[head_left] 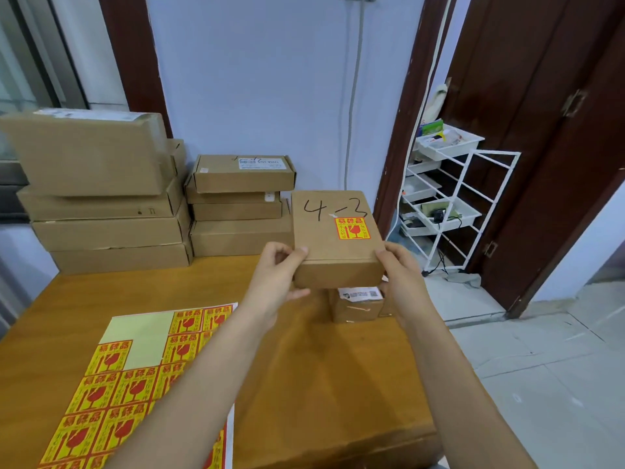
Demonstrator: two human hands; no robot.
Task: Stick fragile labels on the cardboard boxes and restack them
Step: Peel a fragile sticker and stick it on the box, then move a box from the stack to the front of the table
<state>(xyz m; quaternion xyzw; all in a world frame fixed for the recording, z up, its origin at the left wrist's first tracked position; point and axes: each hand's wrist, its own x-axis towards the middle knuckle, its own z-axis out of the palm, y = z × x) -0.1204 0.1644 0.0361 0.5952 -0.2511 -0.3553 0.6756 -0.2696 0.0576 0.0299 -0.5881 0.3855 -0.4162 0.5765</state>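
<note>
A small cardboard box (324, 238) marked "4-3" is held in the air above the wooden table (304, 367). A red and yellow fragile label (352, 228) is stuck on its top. My left hand (279, 272) grips the box's near left corner, and my right hand (399, 269) grips its near right corner. Right below the held box a smaller cardboard box (356, 308) with a white label stands on the table. A sheet of fragile labels (128, 384) lies at the table's near left, with some stickers gone from its top left.
Two stacks of cardboard boxes stand at the table's back: a tall stack (105, 198) on the left and a lower stack (240, 204) in the middle. A white wire rack (449, 198) with trays stands on the floor to the right, beside a dark wooden door (558, 130).
</note>
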